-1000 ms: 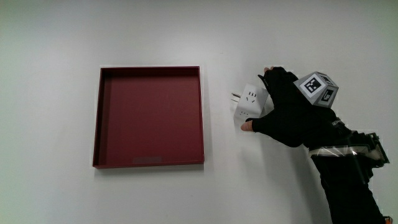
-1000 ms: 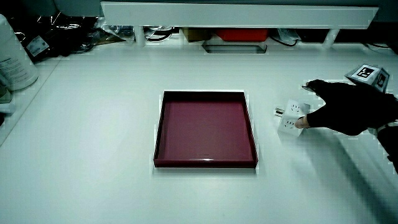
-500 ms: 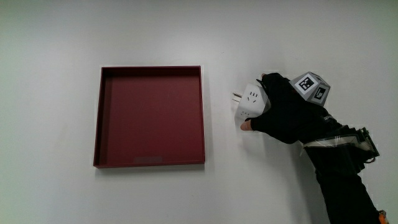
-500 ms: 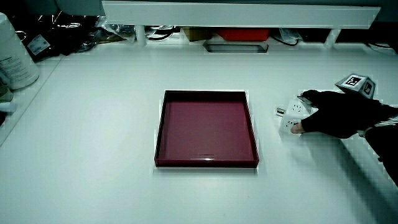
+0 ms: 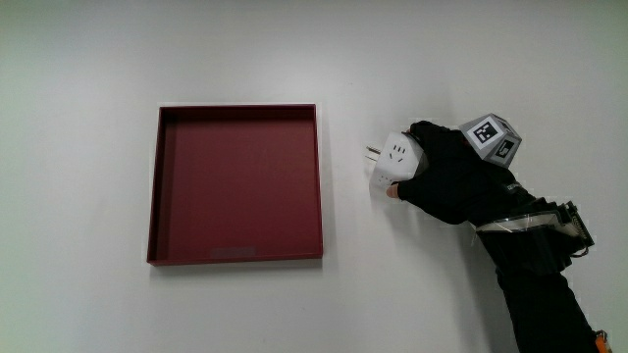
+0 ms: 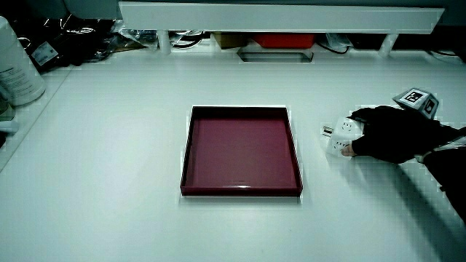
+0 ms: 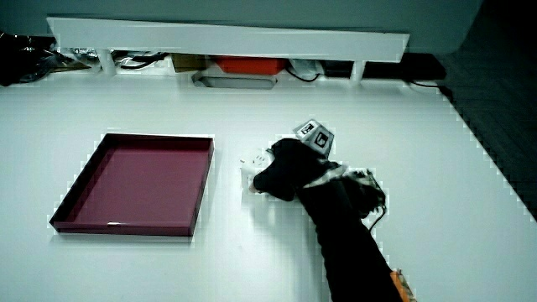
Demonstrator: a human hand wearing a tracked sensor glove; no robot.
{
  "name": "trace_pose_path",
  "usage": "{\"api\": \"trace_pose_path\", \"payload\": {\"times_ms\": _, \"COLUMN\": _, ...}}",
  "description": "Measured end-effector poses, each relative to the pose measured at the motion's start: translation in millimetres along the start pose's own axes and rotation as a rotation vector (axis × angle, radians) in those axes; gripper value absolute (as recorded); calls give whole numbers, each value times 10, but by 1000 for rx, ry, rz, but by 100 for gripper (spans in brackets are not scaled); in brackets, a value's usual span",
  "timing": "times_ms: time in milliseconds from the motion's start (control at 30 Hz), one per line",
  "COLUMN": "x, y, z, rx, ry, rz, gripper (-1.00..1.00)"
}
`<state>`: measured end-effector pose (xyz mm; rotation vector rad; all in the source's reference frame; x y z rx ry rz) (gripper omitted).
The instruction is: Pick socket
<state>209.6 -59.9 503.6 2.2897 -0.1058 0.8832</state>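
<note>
A white cube socket [image 5: 391,162] with metal prongs lies on the table beside the dark red tray [image 5: 157,186]. The gloved hand [image 5: 442,175] is closed around it, fingers over its top and thumb at the side nearer the person. In both side views the socket [image 6: 339,135] [image 7: 254,166] shows just past the hand [image 6: 386,135] [image 7: 285,168], between hand and tray [image 6: 186,156] [image 7: 75,197]. The prongs point toward the tray.
The tray holds nothing. A low white partition [image 6: 277,14] [image 7: 226,38] stands along the table's edge farthest from the person, with cables and boxes under it. A white container [image 6: 16,69] stands at the table's corner.
The fingers have closed down over the socket, and the hand has slid slightly toward the tray. The socket has barely moved.
</note>
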Motion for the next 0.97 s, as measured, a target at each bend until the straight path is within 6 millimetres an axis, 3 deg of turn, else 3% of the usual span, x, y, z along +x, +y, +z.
{"api": "trace_pose_path", "payload": {"times_ms": 200, "x": -19, "y": -31, "z": -4, "rx": 26, "ry": -7, "rz": 32, "gripper": 100}}
{"api": "trace_pose_path", "payload": {"times_ms": 300, "x": -85, "y": -71, "z": 25, "rx": 39, "ry": 10, "rz": 60, "gripper": 100}}
{"api": "trace_pose_path", "payload": {"times_ms": 467, "x": -305, "y": -134, "z": 16, "rx": -6, "ry": -26, "rz": 76, "gripper": 100}}
{"api": "trace_pose_path", "payload": {"times_ms": 600, "x": -511, "y": -215, "z": 15, "rx": 36, "ry": -47, "rz": 191, "gripper": 100}}
{"api": "trace_pose_path", "payload": {"times_ms": 633, "x": -548, "y": -219, "z": -14, "rx": -58, "ry": 49, "rz": 187, "gripper": 100}}
{"api": "trace_pose_path", "payload": {"times_ms": 767, "x": -802, "y": -289, "z": -47, "rx": -88, "ry": 53, "rz": 218, "gripper": 100}}
{"api": "trace_pose_path", "payload": {"times_ms": 967, "x": -1047, "y": -245, "z": -181, "rx": -132, "ry": 94, "rz": 285, "gripper": 100}}
